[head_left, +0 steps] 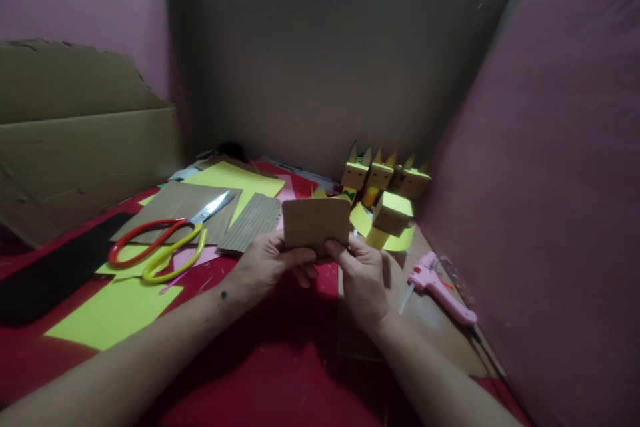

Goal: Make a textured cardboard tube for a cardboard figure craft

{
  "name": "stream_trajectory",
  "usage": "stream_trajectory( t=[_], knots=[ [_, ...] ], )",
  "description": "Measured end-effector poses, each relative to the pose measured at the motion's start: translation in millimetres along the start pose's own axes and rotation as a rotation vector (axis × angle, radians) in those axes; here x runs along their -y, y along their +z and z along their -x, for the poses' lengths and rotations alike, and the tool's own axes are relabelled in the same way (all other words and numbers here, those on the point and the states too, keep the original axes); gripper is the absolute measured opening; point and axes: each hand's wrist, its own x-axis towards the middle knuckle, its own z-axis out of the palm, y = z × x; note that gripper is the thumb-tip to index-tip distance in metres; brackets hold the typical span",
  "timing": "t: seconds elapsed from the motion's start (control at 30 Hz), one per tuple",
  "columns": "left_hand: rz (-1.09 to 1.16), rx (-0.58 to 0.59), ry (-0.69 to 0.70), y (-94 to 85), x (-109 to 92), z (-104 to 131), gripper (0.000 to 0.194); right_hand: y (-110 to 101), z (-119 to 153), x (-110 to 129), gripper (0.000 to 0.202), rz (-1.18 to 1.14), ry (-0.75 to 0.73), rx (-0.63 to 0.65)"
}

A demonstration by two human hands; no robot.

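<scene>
A small rectangular piece of cardboard point(316, 222) is held up in front of me, its broad brown face toward the camera. My left hand point(273, 263) pinches its lower left part, thumb along the bottom edge. At the lower right corner, my right hand point(359, 273) grips it too, thumb on the near face. Just left of the piece lies a stack of corrugated cardboard strips point(253, 223). Scissors point(173, 240) with one red and one yellow handle rest farther left on cardboard and yellow paper. The fingers behind the piece are partly hidden.
A pink glue gun point(440, 290) with a cord lies on a cardboard sheet point(363, 337) at right. Behind it stand several box-headed cardboard figures point(383, 175) and a yellow-topped cardboard box point(393, 213). Yellow paper point(117, 310) covers part of the red cloth point(260, 373). A large cardboard box point(85, 160) stands left.
</scene>
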Motion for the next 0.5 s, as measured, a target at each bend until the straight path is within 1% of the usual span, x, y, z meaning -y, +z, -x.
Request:
stream_trajectory(
  t=[0.13, 0.27, 0.33, 0.4, 0.47, 0.5],
  knots=[
    [0.044, -0.067, 0.026, -1.3, 2.1, -2.4, 0.024, 2.1, -3.5, -1.8, 0.010, -0.061, 0.082, 0.078],
    [0.049, -0.083, 0.021, -6.3, 2.2, -3.6, 0.027, -0.8, -5.1, -4.0, 0.015, -0.081, 0.110, 0.175],
    [0.037, -0.069, 0.014, -6.6, 2.2, -3.8, 0.027, -2.5, -4.1, -3.1, 0.017, -0.024, 0.106, 0.155],
    [0.012, -0.025, 0.006, -5.2, 2.4, -3.9, 0.026, -3.2, -2.8, -1.0, 0.019, 0.026, 0.081, 0.086],
    [-0.031, 0.006, -0.010, -3.5, 2.6, -4.1, 0.025, -2.9, -2.2, 0.8, 0.019, 0.020, 0.072, 0.039],
    [-0.056, 0.002, -0.017, -2.8, 2.5, -4.1, 0.025, -2.7, -2.3, 1.2, 0.019, -0.001, 0.084, 0.041]
  ],
)
